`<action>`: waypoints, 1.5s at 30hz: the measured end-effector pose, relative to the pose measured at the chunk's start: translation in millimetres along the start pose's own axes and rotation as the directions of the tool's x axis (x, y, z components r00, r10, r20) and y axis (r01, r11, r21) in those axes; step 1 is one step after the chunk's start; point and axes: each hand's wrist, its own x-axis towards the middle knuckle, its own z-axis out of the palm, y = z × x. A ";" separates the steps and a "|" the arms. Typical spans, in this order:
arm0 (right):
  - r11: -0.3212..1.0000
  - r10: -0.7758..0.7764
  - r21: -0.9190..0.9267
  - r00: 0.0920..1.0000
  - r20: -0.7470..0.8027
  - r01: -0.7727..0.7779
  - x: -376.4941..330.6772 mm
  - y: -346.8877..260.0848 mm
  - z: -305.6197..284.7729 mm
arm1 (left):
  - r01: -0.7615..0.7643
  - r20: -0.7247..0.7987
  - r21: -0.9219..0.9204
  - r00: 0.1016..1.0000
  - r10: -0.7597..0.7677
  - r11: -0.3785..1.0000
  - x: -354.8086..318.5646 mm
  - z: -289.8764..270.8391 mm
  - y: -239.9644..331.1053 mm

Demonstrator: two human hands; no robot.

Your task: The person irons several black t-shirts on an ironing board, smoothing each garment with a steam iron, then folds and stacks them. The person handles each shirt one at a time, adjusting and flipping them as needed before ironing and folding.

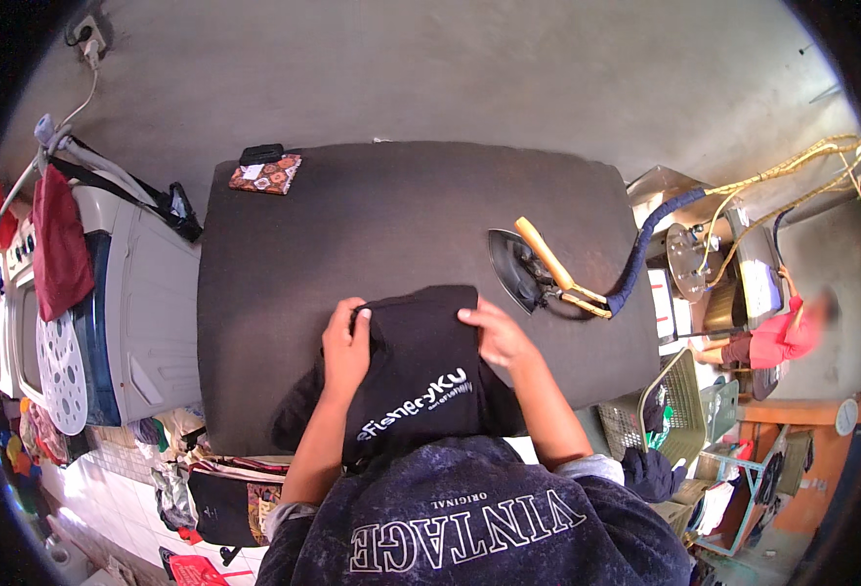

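A black garment [416, 337] with white printing, probably a shirt, is stretched between my two hands over the near edge of the dark padded table [391, 215]. My left hand [347, 342] pinches its far left corner, thumb on top. At the far right edge, my right hand [499, 334] grips the cloth between thumb and fingers. The garment's lower part hangs toward my body, and dark cloth spreads out on both sides under my forearms. Just beyond my right hand, an iron [518, 272] with a yellow-wrapped handle rests on the table, touched by neither hand.
A blue-wrapped hose [635, 254] runs from the iron rightward to yellow cords [792, 161]. A patterned pouch [266, 174] lies at the table's far left corner. White washing machines [152, 303] stand left. Baskets [679, 410] of clothes and another person [787, 332] are at right.
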 end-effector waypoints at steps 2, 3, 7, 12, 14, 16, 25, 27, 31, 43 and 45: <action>0.969 -0.244 0.025 0.969 -0.044 0.246 3.6 -11.8 -29.5 | -0.039 -0.091 -0.046 0.995 0.034 0.998 1.8 -2.0 -27.4; 0.899 -0.374 0.189 0.917 -0.136 0.395 2.6 -20.7 -68.3 | 0.012 -0.128 -0.003 0.992 -0.013 1.000 1.6 -7.4 -14.2; 0.548 -0.833 -0.488 0.389 -0.393 0.679 -14.5 -51.0 -69.4 | 0.168 -0.075 0.106 0.984 -0.161 0.980 -10.4 -44.5 -54.0; 0.521 -0.571 -0.849 0.774 -0.274 0.084 -60.4 35.1 -97.5 | 0.268 -0.042 0.331 0.962 -0.269 0.905 -28.9 -63.3 -83.9; 0.568 -0.466 -0.821 0.843 -0.267 0.054 -46.5 53.9 -81.1 | 0.278 -0.046 0.156 0.961 -0.274 0.948 -34.3 -60.0 -94.5; 0.501 -0.421 -0.865 0.880 -0.221 0.022 -17.6 49.3 -56.1 | 0.295 -0.045 0.082 0.955 -0.292 0.952 -36.9 -58.7 -98.3; 0.386 -0.459 -0.890 0.888 0.044 0.243 87.8 44.1 -21.9 | 0.081 -0.191 0.073 0.979 -0.066 0.994 -19.5 -37.8 -36.7; 0.781 -0.414 -0.588 0.879 -0.237 0.209 61.9 56.1 -18.8 | 0.083 -0.240 0.026 0.968 -0.074 0.996 -17.0 -37.1 -36.5; 0.897 0.442 -0.003 0.896 -0.039 -0.443 14.3 60.0 -55.8 | 0.108 -0.239 0.004 0.965 -0.104 0.994 -16.3 -33.7 -31.7; 0.982 -0.093 0.166 0.995 0.028 0.087 -9.2 -44.7 -27.6 | 0.023 -0.206 -0.057 0.978 -0.035 0.998 -13.3 -31.6 -12.2; 0.955 -0.264 0.117 0.961 -0.085 0.272 -8.8 -75.6 0.3 | 0.022 -0.233 -0.030 0.972 -0.029 0.999 -14.1 -33.8 -10.0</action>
